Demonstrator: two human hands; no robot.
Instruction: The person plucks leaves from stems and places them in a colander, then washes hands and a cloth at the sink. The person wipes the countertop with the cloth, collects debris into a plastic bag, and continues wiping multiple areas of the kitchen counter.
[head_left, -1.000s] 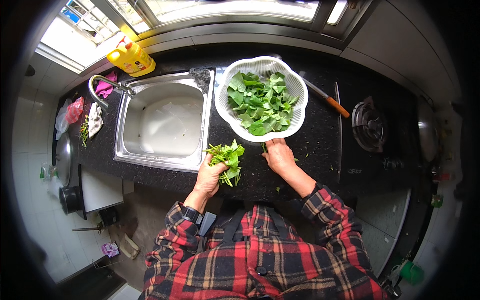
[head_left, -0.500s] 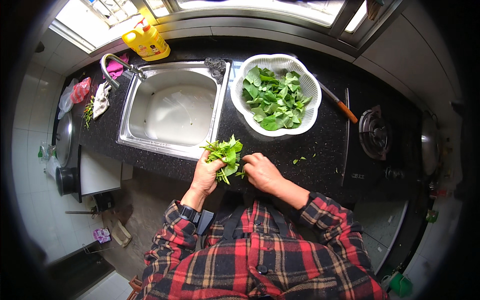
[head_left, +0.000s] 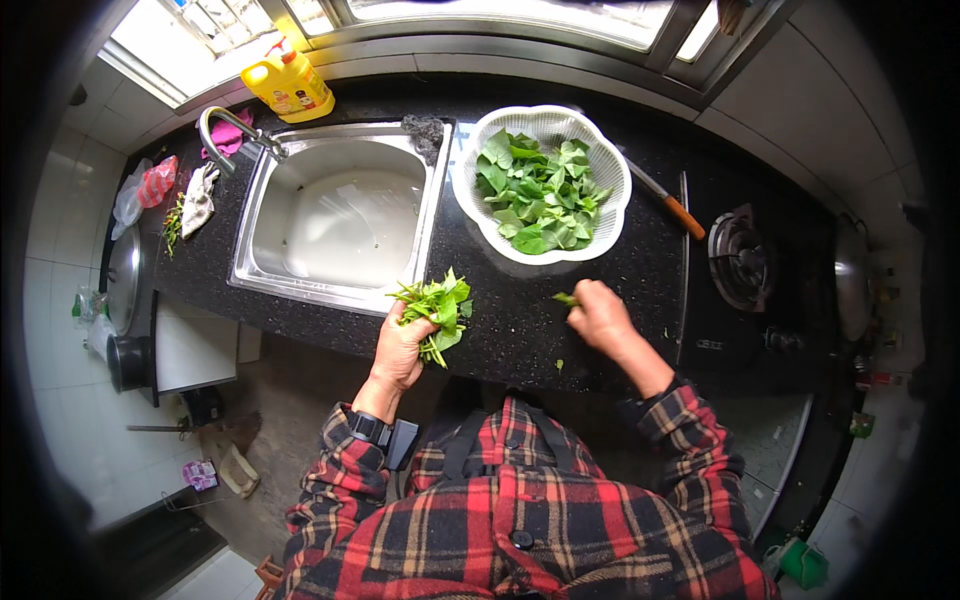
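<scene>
My left hand (head_left: 398, 352) grips a bunch of leafy green stems (head_left: 440, 310) at the front right corner of the steel sink (head_left: 436, 220). My right hand (head_left: 600, 318) is closed on small green scraps (head_left: 563, 298) over the black countertop (head_left: 510, 350), to the right of the bunch and apart from it. Behind it sits a white scalloped colander (head_left: 466, 185) holding many loose green leaves (head_left: 540, 200). A small leaf bit (head_left: 559, 365) lies on the counter just below my right hand.
A knife with an orange handle (head_left: 682, 214) lies beside the colander, left of a gas burner (head_left: 738, 260). A faucet (head_left: 215, 140), yellow jug (head_left: 288, 90), pink cloth (head_left: 228, 130), white cloth (head_left: 198, 200) and plastic bags (head_left: 155, 182) stand or lie around the sink's back and left.
My right hand has moved from below the colander leftward to the bunch, then back rightward, now closed on green scraps. My left hand still holds the bunch, shifted slightly.
</scene>
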